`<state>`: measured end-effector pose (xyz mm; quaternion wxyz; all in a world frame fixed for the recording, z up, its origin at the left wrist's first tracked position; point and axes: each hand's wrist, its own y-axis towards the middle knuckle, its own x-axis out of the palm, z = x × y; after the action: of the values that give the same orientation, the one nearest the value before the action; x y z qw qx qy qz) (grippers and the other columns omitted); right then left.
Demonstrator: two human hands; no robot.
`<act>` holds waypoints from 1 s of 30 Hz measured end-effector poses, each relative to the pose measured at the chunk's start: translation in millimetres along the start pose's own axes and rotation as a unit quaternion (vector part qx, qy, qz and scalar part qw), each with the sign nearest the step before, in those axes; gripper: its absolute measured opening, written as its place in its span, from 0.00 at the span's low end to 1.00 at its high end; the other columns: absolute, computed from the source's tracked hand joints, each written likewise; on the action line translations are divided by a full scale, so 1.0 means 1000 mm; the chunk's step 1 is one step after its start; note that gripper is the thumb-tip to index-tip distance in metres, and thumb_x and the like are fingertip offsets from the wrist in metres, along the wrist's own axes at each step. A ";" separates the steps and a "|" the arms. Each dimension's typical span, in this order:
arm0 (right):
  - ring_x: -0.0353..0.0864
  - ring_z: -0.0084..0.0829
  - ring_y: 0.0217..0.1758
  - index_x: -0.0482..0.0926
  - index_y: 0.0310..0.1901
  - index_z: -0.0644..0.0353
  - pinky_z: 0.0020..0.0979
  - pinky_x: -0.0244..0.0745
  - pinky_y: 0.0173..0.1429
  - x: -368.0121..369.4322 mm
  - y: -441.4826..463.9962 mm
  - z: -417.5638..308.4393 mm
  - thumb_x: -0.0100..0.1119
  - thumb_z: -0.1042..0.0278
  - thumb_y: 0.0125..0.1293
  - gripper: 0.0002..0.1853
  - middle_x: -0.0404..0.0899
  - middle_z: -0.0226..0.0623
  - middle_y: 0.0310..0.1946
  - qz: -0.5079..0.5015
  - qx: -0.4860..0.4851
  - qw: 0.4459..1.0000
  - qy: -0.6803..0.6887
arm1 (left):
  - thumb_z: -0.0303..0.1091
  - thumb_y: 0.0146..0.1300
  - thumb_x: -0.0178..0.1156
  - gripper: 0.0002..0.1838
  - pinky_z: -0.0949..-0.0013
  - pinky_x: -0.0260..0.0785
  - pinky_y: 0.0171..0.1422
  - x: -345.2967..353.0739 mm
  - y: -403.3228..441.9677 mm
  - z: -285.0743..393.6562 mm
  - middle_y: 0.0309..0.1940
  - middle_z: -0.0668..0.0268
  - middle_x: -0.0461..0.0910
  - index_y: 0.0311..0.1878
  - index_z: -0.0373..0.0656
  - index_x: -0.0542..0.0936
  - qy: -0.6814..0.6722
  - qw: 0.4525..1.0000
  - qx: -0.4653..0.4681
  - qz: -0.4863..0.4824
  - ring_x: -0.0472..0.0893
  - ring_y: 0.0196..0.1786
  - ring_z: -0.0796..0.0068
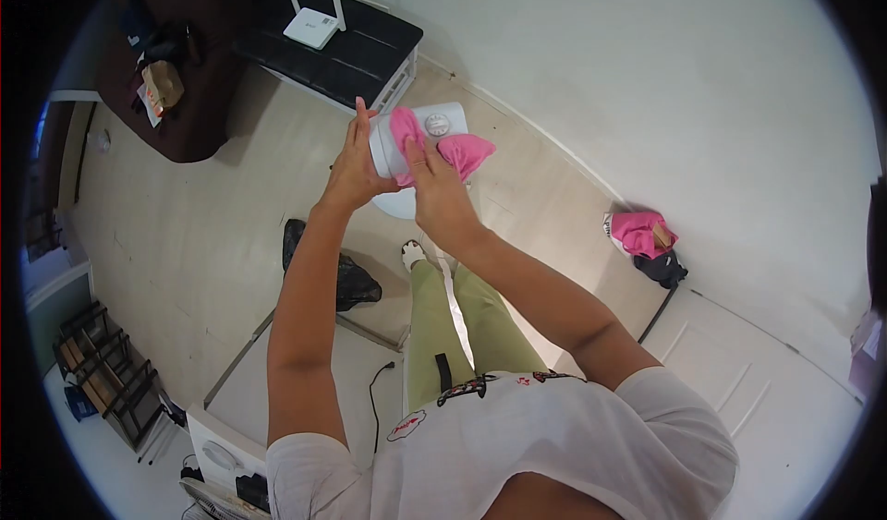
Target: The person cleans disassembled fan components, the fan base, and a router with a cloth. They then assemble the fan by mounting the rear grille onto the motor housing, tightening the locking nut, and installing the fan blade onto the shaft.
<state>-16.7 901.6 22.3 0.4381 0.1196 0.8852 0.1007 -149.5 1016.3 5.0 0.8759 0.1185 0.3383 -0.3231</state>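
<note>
Arms (308, 326) forward, right hand (438, 192) on cloth (467, 153)

White device (451, 115) up in the air, round dial (437, 126) showing; pink cloth (467, 153) bunched, soft, right against it!

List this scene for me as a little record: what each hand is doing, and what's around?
Left hand: the left hand grips one end of a white device
Right hand: the right hand holds a pink cloth against the device
Device detail: round dial on its side
Bench: black-topped bench bearing a white router with two antennas
Floor: black plastic bag near the feet
Beside wall: pink bundle
Clothing: white top, green trousers
</note>
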 end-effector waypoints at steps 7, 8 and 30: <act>0.81 0.31 0.39 0.77 0.52 0.60 0.35 0.76 0.44 -0.103 0.050 0.019 0.51 0.81 0.57 0.20 0.78 0.46 0.44 -0.025 0.248 0.876 0.414 | 0.38 0.26 0.81 0.78 0.59 0.61 0.67 -0.001 0.002 0.014 0.65 0.51 0.59 0.72 0.44 0.28 -0.004 1.000 -0.021 -0.020 0.62 0.66 0.51; 0.81 0.31 0.39 0.77 0.52 0.60 0.35 0.76 0.44 -0.102 0.061 0.020 0.51 0.81 0.57 0.20 0.78 0.46 0.44 -0.024 0.247 0.876 0.414 | 0.38 0.26 0.81 0.78 0.60 0.60 0.67 -0.003 0.004 0.011 0.65 0.51 0.59 0.72 0.44 0.28 -0.006 1.000 -0.020 -0.014 0.62 0.67 0.52; 0.71 0.46 0.53 0.75 0.47 0.68 0.40 0.68 0.55 0.000 0.028 0.012 0.51 0.81 0.52 0.18 0.73 0.49 0.47 0.093 -0.066 0.990 0.087 | 0.39 0.27 0.80 0.75 0.48 0.53 0.69 0.005 0.002 -0.008 0.67 0.59 0.58 0.73 0.42 0.32 0.053 0.998 -0.004 0.025 0.61 0.68 0.57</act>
<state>-3.7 929.7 22.7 0.3551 0.1632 0.8963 0.2095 -149.4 1019.0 -4.3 0.8649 0.1400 0.3825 -0.2932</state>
